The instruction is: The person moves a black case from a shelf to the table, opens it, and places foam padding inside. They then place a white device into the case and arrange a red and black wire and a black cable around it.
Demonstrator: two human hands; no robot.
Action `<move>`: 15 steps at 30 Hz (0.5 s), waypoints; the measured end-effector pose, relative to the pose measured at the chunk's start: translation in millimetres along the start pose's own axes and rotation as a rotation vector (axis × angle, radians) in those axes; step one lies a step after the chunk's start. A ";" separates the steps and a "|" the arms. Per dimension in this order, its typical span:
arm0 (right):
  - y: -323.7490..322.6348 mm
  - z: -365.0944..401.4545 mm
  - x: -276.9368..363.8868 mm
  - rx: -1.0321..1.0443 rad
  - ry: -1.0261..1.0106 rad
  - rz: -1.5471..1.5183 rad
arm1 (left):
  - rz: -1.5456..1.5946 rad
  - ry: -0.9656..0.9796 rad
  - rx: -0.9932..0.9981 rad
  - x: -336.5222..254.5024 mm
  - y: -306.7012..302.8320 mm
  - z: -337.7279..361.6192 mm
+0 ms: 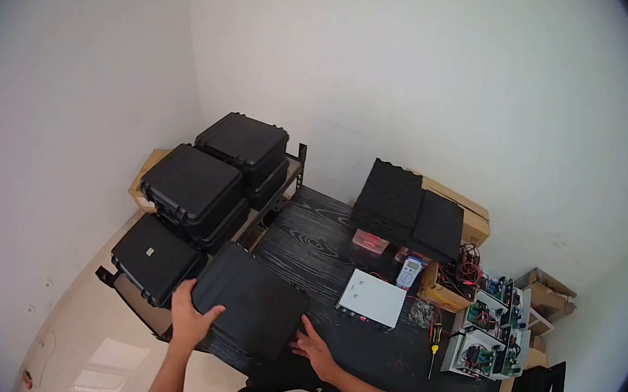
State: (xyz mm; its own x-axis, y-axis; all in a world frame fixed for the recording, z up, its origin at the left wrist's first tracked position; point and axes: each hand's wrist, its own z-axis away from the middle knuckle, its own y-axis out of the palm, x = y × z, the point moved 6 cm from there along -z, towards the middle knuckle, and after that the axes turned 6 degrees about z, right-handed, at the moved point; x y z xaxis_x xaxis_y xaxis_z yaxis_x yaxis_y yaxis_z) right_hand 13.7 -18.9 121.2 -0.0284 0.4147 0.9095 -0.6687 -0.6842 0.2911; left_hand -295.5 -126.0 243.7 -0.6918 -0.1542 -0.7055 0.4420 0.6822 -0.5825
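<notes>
A closed black hard case (248, 302) lies at the near left part of the black wood-grain table (310, 227). My left hand (191, 319) rests on its left edge, thumb spread away from the fingers. At the case's right edge is my right hand (316, 351), its fingers apart and touching the side near the corner. Neither hand is wrapped round anything. The undersides of the case and some fingertips are hidden.
Stacked black cases (193, 180) stand on a rack at left. A white box (373, 297), multimeter (409, 272), screwdriver (435, 343) and open circuit units (482, 337) lie to the right. Black foam (407, 208) sits at the back beside cardboard boxes (473, 221).
</notes>
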 end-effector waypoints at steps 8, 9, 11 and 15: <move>-55.8 -8.3 -68.0 -0.039 0.041 0.143 | 0.084 -0.285 0.105 84.0 82.5 50.3; -55.9 -7.2 -67.1 -0.037 0.036 0.147 | 0.083 -0.302 0.111 90.9 87.4 54.6; -51.0 -4.3 -61.6 -0.033 0.027 0.154 | 0.123 -0.331 0.106 110.8 96.2 64.2; -50.2 -7.1 -67.3 -0.008 0.001 0.120 | 0.230 -0.353 0.072 135.3 104.5 76.8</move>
State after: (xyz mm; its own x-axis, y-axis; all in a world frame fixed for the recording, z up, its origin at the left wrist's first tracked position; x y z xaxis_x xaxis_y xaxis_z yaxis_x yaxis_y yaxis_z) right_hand 43.9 -8.3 43.3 -0.1096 0.3308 0.9373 -0.6663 -0.7242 0.1776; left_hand -299.0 -130.6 56.4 -0.3381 -0.2476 -0.9080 0.6093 0.6777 -0.4117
